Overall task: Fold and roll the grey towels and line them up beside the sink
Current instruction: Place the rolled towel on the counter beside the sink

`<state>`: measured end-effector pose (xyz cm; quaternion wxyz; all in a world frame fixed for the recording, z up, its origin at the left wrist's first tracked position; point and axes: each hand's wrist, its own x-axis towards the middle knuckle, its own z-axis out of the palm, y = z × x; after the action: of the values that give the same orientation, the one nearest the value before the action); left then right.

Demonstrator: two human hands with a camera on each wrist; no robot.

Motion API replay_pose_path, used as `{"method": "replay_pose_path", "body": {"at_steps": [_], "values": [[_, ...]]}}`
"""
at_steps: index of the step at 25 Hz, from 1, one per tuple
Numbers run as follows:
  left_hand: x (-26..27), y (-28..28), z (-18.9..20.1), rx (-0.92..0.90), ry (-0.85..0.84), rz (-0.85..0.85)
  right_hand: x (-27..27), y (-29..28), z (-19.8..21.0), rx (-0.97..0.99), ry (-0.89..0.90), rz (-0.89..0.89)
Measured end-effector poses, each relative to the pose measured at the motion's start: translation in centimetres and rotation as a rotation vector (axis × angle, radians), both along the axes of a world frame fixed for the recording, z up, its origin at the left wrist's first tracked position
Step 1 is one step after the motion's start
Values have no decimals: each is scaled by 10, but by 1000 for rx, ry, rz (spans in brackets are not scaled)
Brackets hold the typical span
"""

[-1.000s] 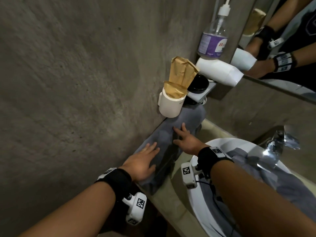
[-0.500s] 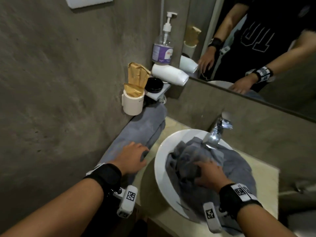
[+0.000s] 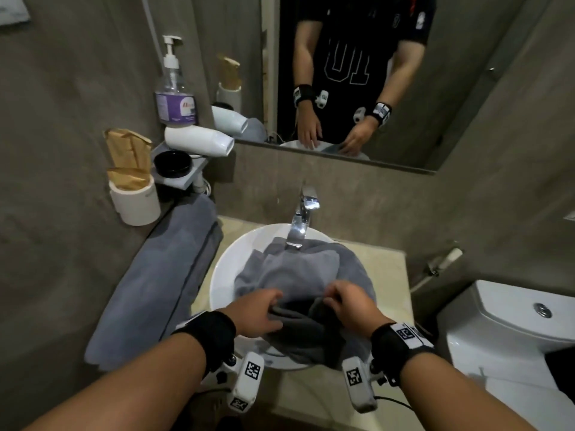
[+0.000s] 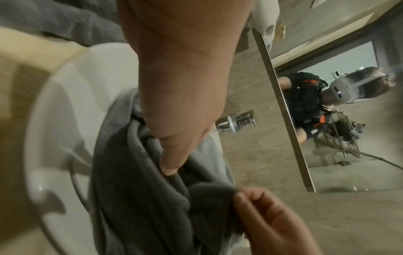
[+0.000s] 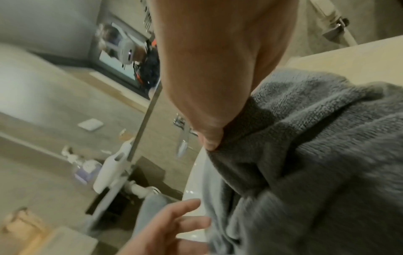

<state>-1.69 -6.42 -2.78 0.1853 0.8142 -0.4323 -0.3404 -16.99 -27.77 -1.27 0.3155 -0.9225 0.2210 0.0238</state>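
A crumpled grey towel [image 3: 298, 269] fills the white sink [image 3: 224, 275] under the chrome tap [image 3: 300, 219]. My left hand [image 3: 275, 311] grips a fold of it at the sink's near edge, with the thumb [image 4: 170, 165] pressed into the cloth. My right hand [image 3: 329, 301] pinches the same towel just to the right, its fingers [image 4: 250, 200] curled on a dark fold and its thumb [image 5: 209, 141] on the cloth. A second grey towel [image 3: 161, 275] lies folded in a long flat strip on the counter left of the sink, against the wall.
Behind the folded towel stand a white cup with brown paper bags [image 3: 135, 200], a black dish [image 3: 172, 163], a white hair dryer [image 3: 199, 140] and a soap bottle [image 3: 174, 98]. A strip of beige counter [image 3: 385, 269] shows right of the sink. A toilet [image 3: 513, 331] stands right.
Both hands left the folded towel by the wall, the right first, then the left. They now hold the crumpled towel in the sink. The head view swung right.
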Motion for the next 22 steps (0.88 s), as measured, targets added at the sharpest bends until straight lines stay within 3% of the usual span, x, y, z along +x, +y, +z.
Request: {"method": "replay_pose_path", "body": {"at_steps": [7,10,13,15,19,22], "values": [[-5,-33,5,-119,57,20,2,-10,70,130,-310,-113],[-6,-44,8,-200,37,43,-6,-8,69,153,-190,-37],[0,-45,0,-95,-23,-27,-28,-5,45,130,117,77],[6,-40,-7,-62,-47,1,-38,-6,29,114,224,76],[22,-30,-10,-32,-51,98,-6,-16,22,187,47,-110],[36,-25,-2,-17,-72,99,41,-28,21,114,90,-54]]}}
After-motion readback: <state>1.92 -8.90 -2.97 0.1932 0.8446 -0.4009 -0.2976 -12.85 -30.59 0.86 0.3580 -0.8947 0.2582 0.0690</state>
